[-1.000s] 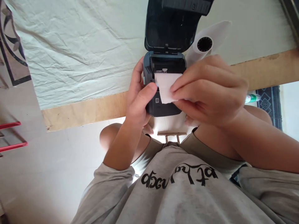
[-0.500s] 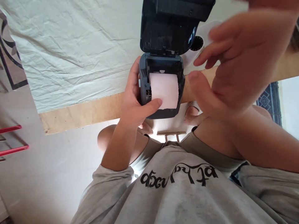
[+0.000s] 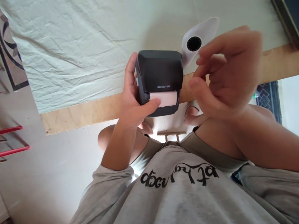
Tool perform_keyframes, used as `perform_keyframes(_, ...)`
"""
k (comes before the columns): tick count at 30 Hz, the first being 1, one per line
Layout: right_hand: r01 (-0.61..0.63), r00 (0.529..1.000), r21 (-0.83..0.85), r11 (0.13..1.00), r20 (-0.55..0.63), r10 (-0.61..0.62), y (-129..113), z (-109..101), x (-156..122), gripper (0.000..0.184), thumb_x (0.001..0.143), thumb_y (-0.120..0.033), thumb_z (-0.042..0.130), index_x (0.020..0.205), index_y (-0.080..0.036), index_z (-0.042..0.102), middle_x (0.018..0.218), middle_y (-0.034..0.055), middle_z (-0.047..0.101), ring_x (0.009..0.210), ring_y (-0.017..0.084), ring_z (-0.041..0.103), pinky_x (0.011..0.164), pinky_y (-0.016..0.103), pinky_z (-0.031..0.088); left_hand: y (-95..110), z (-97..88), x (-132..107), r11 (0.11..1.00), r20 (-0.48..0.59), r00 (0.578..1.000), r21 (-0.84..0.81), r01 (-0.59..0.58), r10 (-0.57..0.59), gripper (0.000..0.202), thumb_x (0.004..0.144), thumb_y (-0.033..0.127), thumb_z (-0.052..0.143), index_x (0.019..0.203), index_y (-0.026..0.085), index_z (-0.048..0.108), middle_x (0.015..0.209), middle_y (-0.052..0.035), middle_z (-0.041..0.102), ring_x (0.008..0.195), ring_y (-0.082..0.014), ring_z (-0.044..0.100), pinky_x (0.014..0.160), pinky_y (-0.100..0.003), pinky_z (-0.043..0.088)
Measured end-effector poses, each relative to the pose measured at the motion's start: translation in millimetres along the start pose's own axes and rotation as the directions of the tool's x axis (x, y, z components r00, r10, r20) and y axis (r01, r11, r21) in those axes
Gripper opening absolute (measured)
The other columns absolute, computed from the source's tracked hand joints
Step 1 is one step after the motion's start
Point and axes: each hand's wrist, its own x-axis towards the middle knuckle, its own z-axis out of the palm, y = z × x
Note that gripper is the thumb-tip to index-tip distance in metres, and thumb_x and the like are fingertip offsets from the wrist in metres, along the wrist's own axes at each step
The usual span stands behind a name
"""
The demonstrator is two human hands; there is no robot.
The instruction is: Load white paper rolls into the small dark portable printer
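My left hand [image 3: 134, 96] grips a dark label printer [image 3: 160, 70] by its left side, above the wooden front edge of the table. The printer's black lid is down over its body. White paper [image 3: 168, 98] comes out from under the lid's front, and my left thumb presses on it. To the right of the printer, my right hand [image 3: 229, 68] hovers in the air, a little blurred. Its fingers are curled but apart from the thumb, with nothing between them. Behind it a white label roll [image 3: 186, 53] with a black core lies on the cloth.
A pale wrinkled cloth [image 3: 81, 56] covers the table, leaving a bare wooden strip [image 3: 81, 107] along the front. A dark framed object [image 3: 287, 21] lies at the far right. Red bars [image 3: 14, 150] stand at the left. A patterned blue mat [image 3: 269, 101] lies on the floor.
The printer's lid has swung from open to closed, covering most of the paper. My right hand has curled its fingers more. My left hand keeps its grip on the printer.
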Motion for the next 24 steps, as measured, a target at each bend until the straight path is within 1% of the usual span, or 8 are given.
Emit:
perform_keyframes(3,0.043,0.999,-0.015,0.999,0.018,-0.043,7.9,5.1,-1.5,0.027,0.087,-0.019,0.059,0.111,-0.025,0.047,0.080,-0.0022,0.049,0.064,0.007,0.047,0.055,0.027,0.035,4.5,4.5,0.8,0.998,0.028,1.000,-0.064,-0.012,0.014,0.084,0.061,0.030,0.083,0.136,0.039,0.046,0.128,-0.0020,0.059,0.110,-0.0260,0.065,0.084,-0.036,0.059)
perform_keyframes(6,-0.083,0.984,0.069,0.994,0.165,0.071,10.8,10.3,-5.0,0.032,0.089,-0.024,0.058,0.114,-0.025,0.038,0.060,-0.0089,0.040,0.051,0.006,0.038,0.051,0.025,0.030,8.1,10.1,0.3,0.988,0.007,0.999,-0.145,-0.049,0.051,0.074,0.068,0.035,0.079,0.134,0.038,0.048,0.125,-0.0005,0.062,0.112,-0.0260,0.066,0.087,-0.037,0.059)
perform_keyframes(8,-0.148,0.975,0.112,0.983,0.181,0.126,11.4,14.0,-8.0,0.030,0.090,-0.029,0.058,0.110,-0.024,0.035,0.059,-0.0100,0.042,0.048,0.006,0.036,0.050,0.025,0.030,13.3,14.1,-1.5,0.990,-0.070,0.998,-0.144,-0.009,-0.001,0.058,0.074,0.040,0.074,0.128,0.034,0.054,0.117,-0.0015,0.064,0.110,-0.0256,0.066,0.087,-0.037,0.058)
perform_keyframes(10,-0.170,0.976,0.130,0.977,0.160,0.149,12.1,17.0,-10.7,0.031,0.089,-0.035,0.058,0.104,-0.024,0.034,0.061,-0.0091,0.045,0.049,0.006,0.037,0.050,0.026,0.030,20.5,17.5,-3.5,0.989,-0.123,0.988,-0.123,0.080,-0.096,0.042,0.078,0.040,0.070,0.117,0.028,0.060,0.103,-0.0029,0.066,0.100,-0.0236,0.068,0.079,-0.034,0.058)
perform_keyframes(13,-0.193,0.971,0.144,0.971,0.168,0.169,13.3,18.5,-12.3,0.032,0.090,-0.043,0.056,0.103,-0.024,0.034,0.061,-0.0072,0.048,0.051,0.008,0.041,0.050,0.027,0.030,29.6,19.8,-4.4,0.979,-0.092,0.981,-0.128,0.158,-0.171,0.030,0.079,0.037,0.070,0.105,0.023,0.063,0.089,-0.0033,0.066,0.084,-0.0212,0.069,0.068,-0.032,0.057)
perform_keyframes(16,-0.225,0.961,0.173,0.959,0.199,0.190,13.9,17.7,-10.8,0.035,0.091,-0.050,0.054,0.102,-0.024,0.033,0.060,-0.0071,0.048,0.051,0.009,0.041,0.050,0.027,0.030,29.7,18.6,-2.8,0.973,-0.061,0.981,-0.154,0.170,-0.182,0.036,0.076,0.038,0.072,0.107,0.023,0.063,0.087,-0.0036,0.065,0.080,-0.0214,0.068,0.063,-0.032,0.055)
perform_keyframes(19,-0.265,0.953,0.178,0.948,0.197,0.229,12.9,16.7,-7.5,0.042,0.086,-0.052,0.062,0.096,-0.024,0.032,0.060,-0.0076,0.044,0.050,0.007,0.036,0.049,0.026,0.027,23.7,16.0,-1.4,0.970,-0.053,0.982,-0.171,0.171,-0.183,0.045,0.073,0.041,0.072,0.113,0.025,0.062,0.086,-0.0034,0.063,0.073,-0.0203,0.065,0.056,-0.031,0.053)
perform_keyframes(24,-0.373,0.916,0.209,0.904,0.239,0.322,10.1,16.0,-3.6,0.045,0.084,-0.046,0.067,0.098,-0.025,0.030,0.057,-0.0097,0.041,0.049,0.007,0.034,0.048,0.024,0.026,25.6,14.1,-3.1,0.965,-0.035,0.980,-0.185,0.188,-0.198,0.043,0.076,0.038,0.071,0.117,0.027,0.061,0.087,-0.0031,0.064,0.079,-0.0212,0.066,0.062,-0.032,0.055)
